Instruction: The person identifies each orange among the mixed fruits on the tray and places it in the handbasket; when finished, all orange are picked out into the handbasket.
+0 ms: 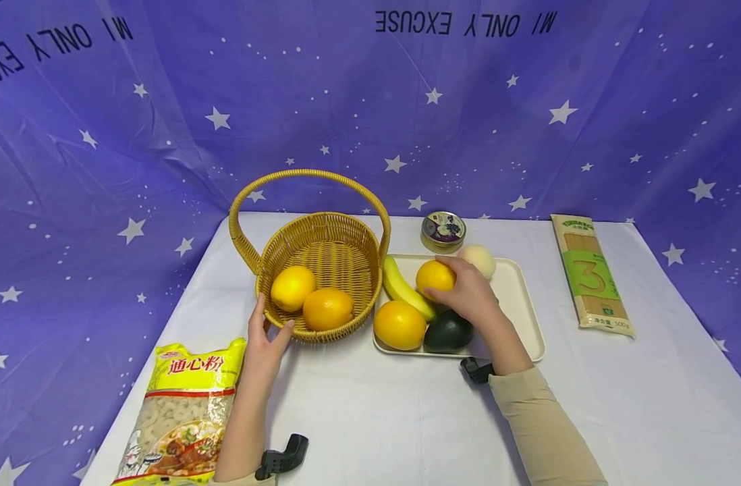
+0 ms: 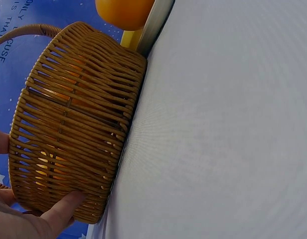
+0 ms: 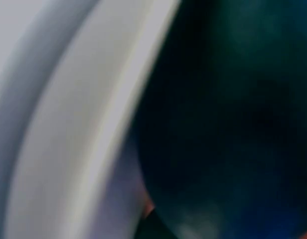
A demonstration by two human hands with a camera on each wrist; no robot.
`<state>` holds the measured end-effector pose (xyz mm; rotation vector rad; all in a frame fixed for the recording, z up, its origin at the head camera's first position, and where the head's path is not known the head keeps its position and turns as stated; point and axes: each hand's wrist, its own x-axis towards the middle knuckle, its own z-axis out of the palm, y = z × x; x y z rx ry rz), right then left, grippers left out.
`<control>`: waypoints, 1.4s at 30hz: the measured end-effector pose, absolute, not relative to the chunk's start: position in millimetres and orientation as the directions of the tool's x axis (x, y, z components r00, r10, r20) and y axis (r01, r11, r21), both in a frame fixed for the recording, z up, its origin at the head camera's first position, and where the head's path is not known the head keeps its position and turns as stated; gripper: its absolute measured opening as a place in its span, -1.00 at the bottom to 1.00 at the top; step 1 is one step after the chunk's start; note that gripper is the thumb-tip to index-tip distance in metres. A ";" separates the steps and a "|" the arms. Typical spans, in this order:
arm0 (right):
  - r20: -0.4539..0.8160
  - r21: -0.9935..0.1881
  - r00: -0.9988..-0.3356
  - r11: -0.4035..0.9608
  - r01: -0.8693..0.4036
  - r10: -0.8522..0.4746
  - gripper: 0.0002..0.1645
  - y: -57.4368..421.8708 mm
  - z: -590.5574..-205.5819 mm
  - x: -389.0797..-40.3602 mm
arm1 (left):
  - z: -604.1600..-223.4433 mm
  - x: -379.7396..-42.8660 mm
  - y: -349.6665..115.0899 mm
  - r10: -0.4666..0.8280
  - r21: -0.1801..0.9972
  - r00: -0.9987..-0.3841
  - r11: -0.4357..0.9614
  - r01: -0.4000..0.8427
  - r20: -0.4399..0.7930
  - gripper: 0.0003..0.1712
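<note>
A wicker basket point(image 1: 322, 226) with a tall handle stands on the left, holding a lemon-yellow fruit point(image 1: 293, 287) and an orange point(image 1: 328, 309). My left hand point(image 1: 267, 344) holds its near left side; in the left wrist view, the thumb point(image 2: 69, 206) presses the woven wall. Over the white tray point(image 1: 522, 310), my right hand point(image 1: 470, 293) grips a yellow-orange fruit point(image 1: 434, 278) between thumb and fingers. Around it on the tray are a banana point(image 1: 401, 287), another orange point(image 1: 399, 325), a dark green avocado point(image 1: 448, 332) and a pale peach point(image 1: 478, 260). The right wrist view is mostly blocked by a blurred dark shape.
A round tin point(image 1: 443, 231) stands behind the tray. On the right lies a packet of noodles point(image 1: 592, 273). A bag of macaroni point(image 1: 182, 412) lies at the front left, beside my left forearm. A purple star-patterned cloth point(image 1: 395, 135) hangs behind the white table point(image 1: 376, 418).
</note>
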<state>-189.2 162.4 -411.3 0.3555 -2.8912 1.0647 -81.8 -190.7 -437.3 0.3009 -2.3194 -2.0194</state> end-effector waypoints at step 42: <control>0.258 -0.688 -0.887 0.572 -0.447 -0.383 -0.18 50.5 -363.4 -173.8 | -435.9 -80.4 -191.4 -0.176 0.980 -0.980 0.157 -0.122 -0.093 -0.06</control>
